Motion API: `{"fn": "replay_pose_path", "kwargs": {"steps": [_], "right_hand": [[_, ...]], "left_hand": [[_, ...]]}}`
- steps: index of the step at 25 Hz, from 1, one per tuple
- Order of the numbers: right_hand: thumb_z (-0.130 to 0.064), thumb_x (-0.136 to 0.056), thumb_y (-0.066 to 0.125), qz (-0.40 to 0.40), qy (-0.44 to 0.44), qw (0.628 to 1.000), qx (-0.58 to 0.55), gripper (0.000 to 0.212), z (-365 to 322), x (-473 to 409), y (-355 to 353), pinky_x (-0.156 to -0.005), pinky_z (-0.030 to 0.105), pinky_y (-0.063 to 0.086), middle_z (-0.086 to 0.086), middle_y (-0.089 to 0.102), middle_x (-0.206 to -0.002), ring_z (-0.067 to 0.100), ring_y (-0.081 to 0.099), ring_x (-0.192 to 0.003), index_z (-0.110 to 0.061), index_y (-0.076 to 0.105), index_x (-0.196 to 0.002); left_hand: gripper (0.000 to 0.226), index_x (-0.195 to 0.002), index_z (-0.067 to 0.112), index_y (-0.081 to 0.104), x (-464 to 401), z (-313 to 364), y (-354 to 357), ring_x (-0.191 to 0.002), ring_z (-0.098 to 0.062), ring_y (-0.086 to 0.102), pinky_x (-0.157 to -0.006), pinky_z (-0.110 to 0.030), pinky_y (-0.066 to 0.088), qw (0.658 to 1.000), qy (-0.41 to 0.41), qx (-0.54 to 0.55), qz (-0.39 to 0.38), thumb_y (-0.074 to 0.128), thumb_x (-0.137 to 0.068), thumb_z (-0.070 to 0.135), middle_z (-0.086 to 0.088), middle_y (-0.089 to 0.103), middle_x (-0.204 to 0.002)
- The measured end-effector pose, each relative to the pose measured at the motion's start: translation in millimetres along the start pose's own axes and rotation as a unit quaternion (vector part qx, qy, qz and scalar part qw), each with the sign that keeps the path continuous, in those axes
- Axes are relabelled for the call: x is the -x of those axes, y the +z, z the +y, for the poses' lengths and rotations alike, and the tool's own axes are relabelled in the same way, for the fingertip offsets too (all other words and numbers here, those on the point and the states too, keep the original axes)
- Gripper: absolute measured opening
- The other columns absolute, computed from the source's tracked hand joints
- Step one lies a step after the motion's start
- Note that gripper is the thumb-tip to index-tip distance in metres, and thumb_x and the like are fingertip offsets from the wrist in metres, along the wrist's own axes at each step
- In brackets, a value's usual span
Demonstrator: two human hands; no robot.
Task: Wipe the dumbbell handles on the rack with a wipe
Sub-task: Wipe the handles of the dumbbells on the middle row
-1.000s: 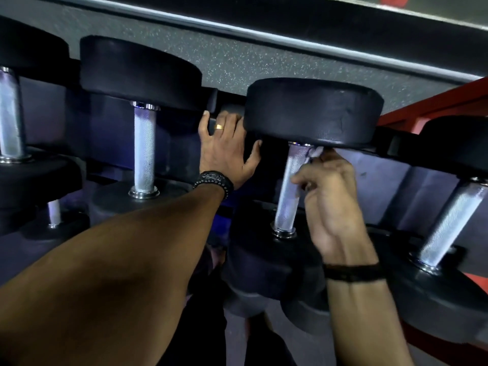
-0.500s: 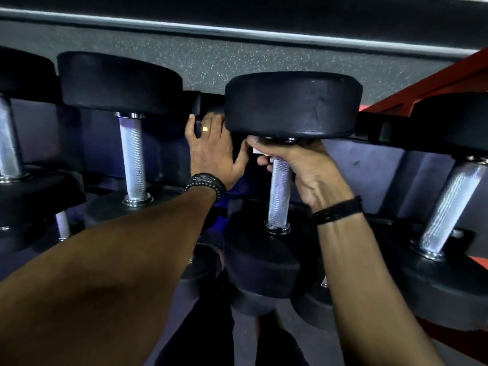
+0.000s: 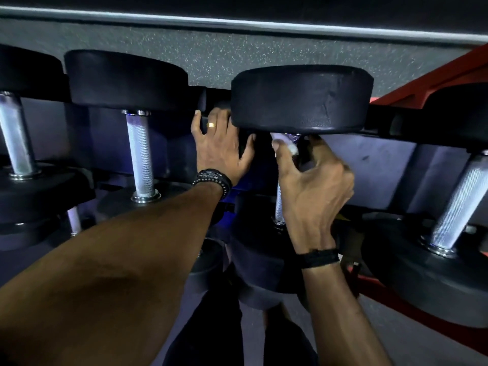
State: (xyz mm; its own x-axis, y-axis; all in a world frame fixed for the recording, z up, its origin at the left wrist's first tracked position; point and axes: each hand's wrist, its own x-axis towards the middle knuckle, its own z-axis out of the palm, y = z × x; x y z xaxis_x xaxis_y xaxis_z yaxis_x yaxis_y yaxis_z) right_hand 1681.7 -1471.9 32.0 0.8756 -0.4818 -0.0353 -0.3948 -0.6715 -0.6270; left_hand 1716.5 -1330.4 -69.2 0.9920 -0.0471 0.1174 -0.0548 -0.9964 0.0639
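Note:
A black dumbbell (image 3: 301, 99) lies on the rack in the middle of the head view, its knurled steel handle (image 3: 279, 204) mostly hidden behind my right hand. My right hand (image 3: 314, 186) curls around that handle near the far head and holds a white wipe (image 3: 286, 143) against the metal. My left hand (image 3: 224, 149), with a gold ring and a black beaded bracelet, rests flat with spread fingers on the dark rack part just left of the dumbbell's far head.
More dumbbells lie side by side: one with a bare steel handle (image 3: 140, 154) to the left, another handle (image 3: 15, 138) at the far left, a third handle (image 3: 459, 202) at the right. A red rack frame (image 3: 433, 72) runs at the upper right. Speckled grey floor lies behind.
My right hand has slid a little way down the handle from under the far head, and the white wipe now shows above my fingers. My left hand stays in place.

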Motion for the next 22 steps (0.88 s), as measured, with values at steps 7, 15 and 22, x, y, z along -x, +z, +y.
{"fn": "replay_pose_path", "kwargs": {"steps": [7, 15, 22], "right_hand": [[-0.020, -0.093, 0.060, -0.022, 0.027, 0.982, -0.185, 0.027, 18.8, -9.4, 1.5, -0.053, 0.024, 0.041, -0.011, 0.057, -0.054, 0.002, 0.045, -0.052, -0.007, 0.069, -0.071], [-0.004, -0.072, 0.059, -0.047, 0.261, 0.904, -0.336, 0.012, 22.1, -31.9, 22.7, -0.065, 0.035, 0.053, 0.002, 0.068, -0.067, 0.016, 0.060, -0.062, -0.010, 0.068, -0.066], [-0.010, -0.062, 0.064, -0.264, 0.235, 0.870, -0.343, 0.031, -12.6, -21.7, 2.0, -0.067, 0.020, 0.053, -0.001, 0.068, -0.080, 0.010, 0.063, -0.074, -0.007, 0.065, -0.093]], "left_hand": [[0.052, -0.122, 0.006, 0.059, 0.9, 0.6, -0.2, -0.123, -0.028, 0.038, -0.113, -0.053, 0.014, 0.999, -0.006, 0.026, 0.021, 0.039, -0.092, 0.043, -0.014, 0.058, -0.122], [0.047, -0.118, 0.009, 0.061, 1.3, 2.5, -0.3, -0.122, -0.025, 0.038, -0.114, -0.053, 0.013, 0.999, -0.014, 0.036, 0.024, 0.041, -0.092, 0.043, -0.011, 0.058, -0.120], [0.050, -0.120, 0.009, 0.060, 1.1, 0.3, -0.8, -0.124, -0.027, 0.038, -0.114, -0.053, 0.014, 0.999, -0.010, 0.031, 0.017, 0.038, -0.093, 0.044, -0.012, 0.058, -0.122]]}}
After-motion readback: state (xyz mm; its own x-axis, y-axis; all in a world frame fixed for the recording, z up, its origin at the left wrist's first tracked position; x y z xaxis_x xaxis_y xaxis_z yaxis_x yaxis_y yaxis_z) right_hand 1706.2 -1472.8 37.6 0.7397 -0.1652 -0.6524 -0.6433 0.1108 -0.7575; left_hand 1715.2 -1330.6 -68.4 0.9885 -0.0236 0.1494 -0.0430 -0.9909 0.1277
